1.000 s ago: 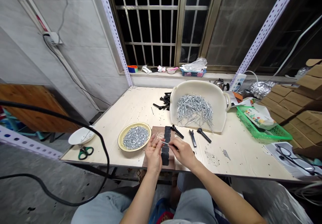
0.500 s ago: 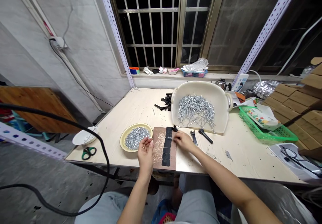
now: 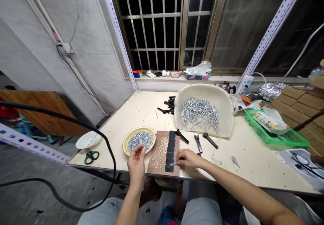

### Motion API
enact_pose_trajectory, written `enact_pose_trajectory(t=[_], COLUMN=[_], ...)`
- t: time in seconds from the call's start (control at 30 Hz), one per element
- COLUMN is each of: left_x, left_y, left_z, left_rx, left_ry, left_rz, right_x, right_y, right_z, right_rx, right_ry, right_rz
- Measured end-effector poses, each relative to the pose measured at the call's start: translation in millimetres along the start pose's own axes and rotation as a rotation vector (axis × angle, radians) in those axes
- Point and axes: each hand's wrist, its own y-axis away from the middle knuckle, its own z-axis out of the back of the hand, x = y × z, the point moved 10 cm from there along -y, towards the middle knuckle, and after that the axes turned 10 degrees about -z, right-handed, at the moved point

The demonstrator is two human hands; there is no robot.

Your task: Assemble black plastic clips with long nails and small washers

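My right hand (image 3: 187, 158) is closed on a small, thin, silvery metal piece (image 3: 173, 164), its tip over the lower end of a row of black square pads (image 3: 170, 155). The pads lie on a brown board (image 3: 155, 167) sprinkled with tiny pale bits. Beside the board's left edge, my left hand (image 3: 136, 162) has its fingertips pinched together; whatever they hold is too small to name. Just behind it stands a yellow bowl (image 3: 124, 145) of small silvery metal parts. Several black-handled tools lie to the right, among them one with a dark open jaw (image 3: 198, 144).
A large cream basin (image 3: 225, 117) of long metal pins or nails stands at the back. Black parts (image 3: 170, 104) are heaped beside it. Green-handled scissors (image 3: 91, 156) and a white bowl (image 3: 84, 141) sit at left, a green basket (image 3: 273, 130) at right. A black cable (image 3: 111, 150) loops in front.
My right hand has moved from the upper part of the pad row to its lower end. My left hand has drawn slightly left and toward me. The view has shifted a little.
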Motion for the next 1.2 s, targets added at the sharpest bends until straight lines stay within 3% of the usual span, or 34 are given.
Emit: enact_pose_trajectory(t=[0.13, 0.27, 0.37, 0.43, 0.5, 0.63, 0.7, 0.77, 0.83, 0.9, 0.97, 1.03, 1.1, 1.2], left_x=[1.7, 1.7, 2.7, 9.2, 21.1, 40.1, 43.4, 43.0, 40.0, 35.4, 31.4, 30.8, 33.5, 38.3], left_y=[1.4, -17.5, -49.7, -70.8, -86.9, -99.3, -98.8, -97.0, -95.4, -94.7, -94.4, -93.2, -91.8, -91.3], left_z=[-9.3, -0.1, -1.3, -10.1, -16.1, -21.9, -24.9, -27.7, -28.6, -26.7, -24.2, -24.4, -25.8, -25.3], left_rx=[0.097, 0.071, 0.149, 0.266, 0.357, 0.453, 0.487, 0.511, 0.517, 0.500, 0.487, 0.512, 0.555, 0.577], left_ry=[0.001, -0.191, -0.535, -0.843, -1.033, -1.134, -1.183, -1.227, -1.272, -1.319, -1.355, -1.370, -1.371, -1.365], left_rz=[-0.014, -0.090, -0.191, -0.257, -0.270, -0.235, -0.233, -0.236, -0.237, -0.237, -0.242, -0.260, -0.274, -0.266], right_x=[-23.3, -13.0, 0.8, -2.1, -20.5, -84.0, -103.2, -98.5, -75.4, -54.8, -46.0, -47.1, -50.6, -45.0], right_y=[-10.5, -14.7, 7.1, 39.8, 87.8, 209.6, 235.4, 213.0, 165.5, 119.3, 83.7, 64.1, 59.0, 61.8], right_z=[30.4, 19.5, 12.8, 20.5, 31.7, 31.4, 43.8, 64.1, 83.9, 89.3, 76.2, 55.5, 41.1, 41.6], right_rx=[-0.272, -0.181, -0.045, 0.043, 0.159, 0.603, 0.598, 0.392, 0.123, -0.041, -0.051, 0.027, 0.091, 0.050], right_ry=[0.064, 0.048, -0.028, -0.097, -0.128, -0.062, 0.063, 0.176, 0.270, 0.416, 0.566, 0.666, 0.718, 0.756], right_rz=[-0.176, -0.125, -0.063, -0.077, -0.165, -0.560, -0.683, -0.612, -0.412, -0.218, -0.046, 0.113, 0.240, 0.328])
